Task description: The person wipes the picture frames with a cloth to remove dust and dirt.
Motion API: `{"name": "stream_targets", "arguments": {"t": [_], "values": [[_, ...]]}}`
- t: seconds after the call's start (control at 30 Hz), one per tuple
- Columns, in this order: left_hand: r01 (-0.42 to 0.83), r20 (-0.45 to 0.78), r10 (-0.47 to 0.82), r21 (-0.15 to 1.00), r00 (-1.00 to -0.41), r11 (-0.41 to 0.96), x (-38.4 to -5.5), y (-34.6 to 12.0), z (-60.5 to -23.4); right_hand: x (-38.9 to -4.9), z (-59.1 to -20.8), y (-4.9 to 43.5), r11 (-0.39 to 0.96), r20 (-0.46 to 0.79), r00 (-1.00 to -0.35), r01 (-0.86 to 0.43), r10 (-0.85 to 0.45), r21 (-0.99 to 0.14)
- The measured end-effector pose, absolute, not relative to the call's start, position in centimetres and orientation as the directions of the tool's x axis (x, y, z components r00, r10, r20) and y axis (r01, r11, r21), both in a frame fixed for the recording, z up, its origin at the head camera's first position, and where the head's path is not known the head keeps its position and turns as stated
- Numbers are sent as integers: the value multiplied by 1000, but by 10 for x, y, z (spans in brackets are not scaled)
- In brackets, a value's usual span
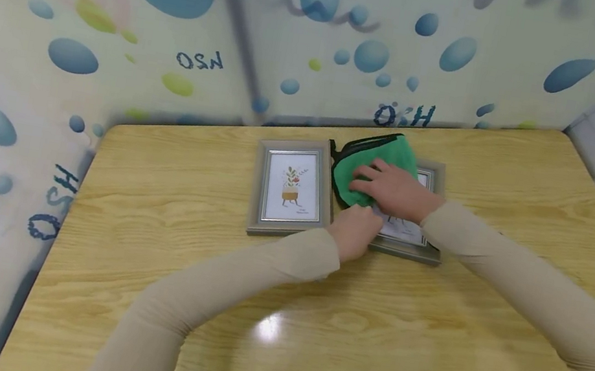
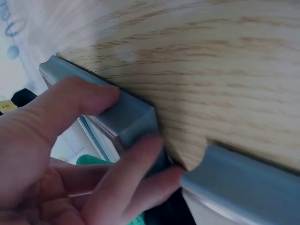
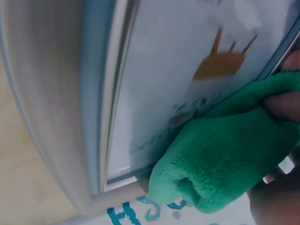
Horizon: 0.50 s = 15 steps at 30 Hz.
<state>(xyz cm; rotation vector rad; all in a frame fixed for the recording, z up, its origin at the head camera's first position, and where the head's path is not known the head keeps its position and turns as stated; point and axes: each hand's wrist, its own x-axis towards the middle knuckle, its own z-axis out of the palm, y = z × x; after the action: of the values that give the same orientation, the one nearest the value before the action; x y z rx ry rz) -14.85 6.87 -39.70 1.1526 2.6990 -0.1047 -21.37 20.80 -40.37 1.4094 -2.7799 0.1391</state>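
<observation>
Seemingly for steadiness, my left hand (image 1: 356, 231) pinches the photo frame (image 1: 406, 232) beneath the green plush cloth (image 1: 348, 171) my right hand (image 1: 398, 190) presses.

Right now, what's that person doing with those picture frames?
A person is using both hands on the right picture frame. The right hand rests on a fuzzy green cloth with black edging, covering part of that frame's picture. The left hand grips its near left corner. The left picture frame, showing a plant in a brown pot with legs, lies beside it on the wooden table.
</observation>
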Motion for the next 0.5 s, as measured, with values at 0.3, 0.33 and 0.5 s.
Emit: {"name": "stream_targets", "arguments": {"t": [0.3,0.33,0.5], "values": [[730,-245,734,124,-634,672,-155,54,-395,-213,-393,214,653,83,-669,-741,-739,-157],[716,-268,732,173,-627,676,-158,52,-392,-214,-390,217,669,97,-688,-724,-719,-170],[601,-317,726,412,-611,685,-180,35,-375,-217,-370,235,711,247,-755,-655,-607,-256]]}}
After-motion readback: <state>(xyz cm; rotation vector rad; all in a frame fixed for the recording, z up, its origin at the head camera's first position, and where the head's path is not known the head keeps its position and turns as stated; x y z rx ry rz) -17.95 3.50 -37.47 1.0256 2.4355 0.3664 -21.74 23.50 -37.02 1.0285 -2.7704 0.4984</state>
